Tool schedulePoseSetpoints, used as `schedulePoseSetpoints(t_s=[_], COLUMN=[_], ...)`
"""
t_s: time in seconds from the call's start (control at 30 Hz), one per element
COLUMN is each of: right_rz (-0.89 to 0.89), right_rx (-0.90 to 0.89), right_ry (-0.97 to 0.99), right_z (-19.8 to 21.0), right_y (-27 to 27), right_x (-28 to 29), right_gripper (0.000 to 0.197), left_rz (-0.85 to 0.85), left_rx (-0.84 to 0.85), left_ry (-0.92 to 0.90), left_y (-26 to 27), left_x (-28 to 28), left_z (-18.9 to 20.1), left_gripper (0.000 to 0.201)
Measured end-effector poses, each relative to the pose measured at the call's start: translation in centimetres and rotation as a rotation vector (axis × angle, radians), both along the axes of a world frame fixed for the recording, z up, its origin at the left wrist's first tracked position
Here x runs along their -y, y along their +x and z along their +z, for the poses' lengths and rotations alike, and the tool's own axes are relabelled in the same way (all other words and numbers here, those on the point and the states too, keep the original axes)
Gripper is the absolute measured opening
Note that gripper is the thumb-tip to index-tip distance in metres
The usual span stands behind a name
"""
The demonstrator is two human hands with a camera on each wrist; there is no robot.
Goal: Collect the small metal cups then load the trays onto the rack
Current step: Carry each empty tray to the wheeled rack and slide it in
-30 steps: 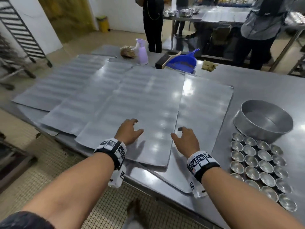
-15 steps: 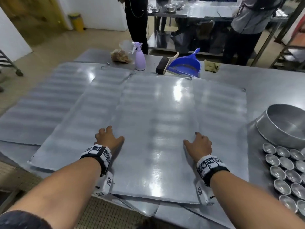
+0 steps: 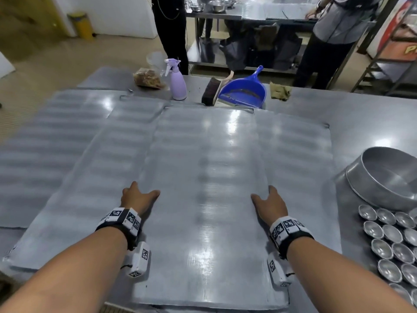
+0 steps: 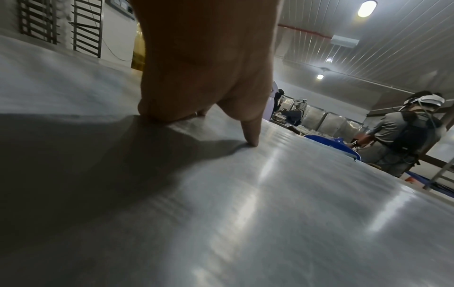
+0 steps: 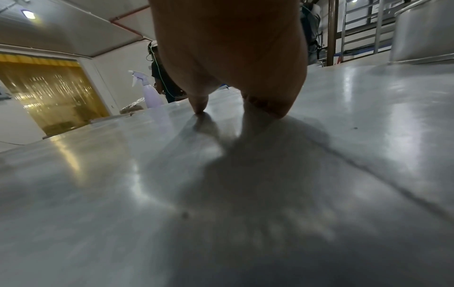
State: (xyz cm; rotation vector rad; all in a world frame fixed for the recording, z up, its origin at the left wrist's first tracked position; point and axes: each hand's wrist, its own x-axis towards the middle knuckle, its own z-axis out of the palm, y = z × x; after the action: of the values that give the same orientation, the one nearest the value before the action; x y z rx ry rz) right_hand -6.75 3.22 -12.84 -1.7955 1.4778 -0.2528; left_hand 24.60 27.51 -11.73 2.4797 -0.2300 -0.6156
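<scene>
Several flat metal trays overlap on the steel table. The top tray lies in front of me. My left hand grips its left edge, thumb on top and fingers curled at the edge; the left wrist view shows the thumb pressing the top tray. At the right edge my right hand grips the same way, its thumb tip on the sheet. Small metal cups stand in rows at the near right, beside a round metal pan.
Other trays lie under and beside the top one, left and right. Along the far edge are a lilac spray bottle, a brush, a blue dustpan and a cloth. People stand beyond the table. Racks line the left wall.
Both hands have slid apart from the middle of the top tray out to its left and right edges. The view has swung to face the tray squarely.
</scene>
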Motion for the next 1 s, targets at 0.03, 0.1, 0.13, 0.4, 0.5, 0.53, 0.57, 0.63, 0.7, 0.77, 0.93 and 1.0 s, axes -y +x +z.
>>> schedulePoseSetpoints(t_s=[0.03,0.1,0.13,0.4,0.5,0.53,0.57,0.63,0.7,0.77,0.93,1.0], right_rz=[0.0,-0.005,-0.008,-0.085,-0.162,-0.196,-0.221,-0.287,-0.338,-0.375,-0.454,-0.449], right_rx=[0.009,0.017,0.017,0.106,0.128,0.13,0.125,0.112,0.09,0.058,0.075,0.081], right_ry=[-0.003,-0.011,-0.013,-0.023,-0.043,-0.05,-0.057,-0.063,-0.076,-0.111,-0.122,-0.105], right_z=[-0.3,-0.7,-0.8,-0.2,0.4,0.7,1.1,1.4,1.9,2.0,2.8,2.8], right_y=[-0.1,-0.2,-0.3,-1.9,-4.6,-5.7,-6.6,-8.6,-10.5,-12.0,-14.8,-15.4], right_x=[0.1,0.0,0.0,0.2,0.6,0.6,0.7,1.2,1.7,2.4,3.8,4.5], right_gripper=[0.068,0.077,0.079,0.057,0.045,0.045,0.049,0.061,0.07,0.069,0.053,0.048], left_rz=[0.005,0.014,0.021,0.023,-0.041,-0.07,-0.099,-0.156,-0.215,-0.267,-0.342,-0.345], left_rx=[-0.007,-0.017,-0.023,0.006,0.017,0.015,0.014,0.002,0.001,0.001,-0.017,-0.02], left_ry=[-0.018,-0.057,-0.07,-0.178,-0.194,-0.197,-0.197,-0.202,-0.222,-0.251,-0.281,-0.283], left_y=[0.2,0.6,0.7,-1.0,-2.5,-2.9,-3.1,-3.3,-4.2,-5.8,-8.2,-8.5], left_x=[0.1,0.0,0.0,1.4,3.6,4.7,5.6,7.9,10.2,12.1,15.8,16.6], left_z=[-0.2,-0.9,-1.1,0.1,0.8,0.9,0.8,0.1,0.1,1.1,1.2,0.9], left_gripper=[0.101,0.104,0.103,0.077,0.088,0.091,0.094,0.089,0.075,0.064,0.064,0.071])
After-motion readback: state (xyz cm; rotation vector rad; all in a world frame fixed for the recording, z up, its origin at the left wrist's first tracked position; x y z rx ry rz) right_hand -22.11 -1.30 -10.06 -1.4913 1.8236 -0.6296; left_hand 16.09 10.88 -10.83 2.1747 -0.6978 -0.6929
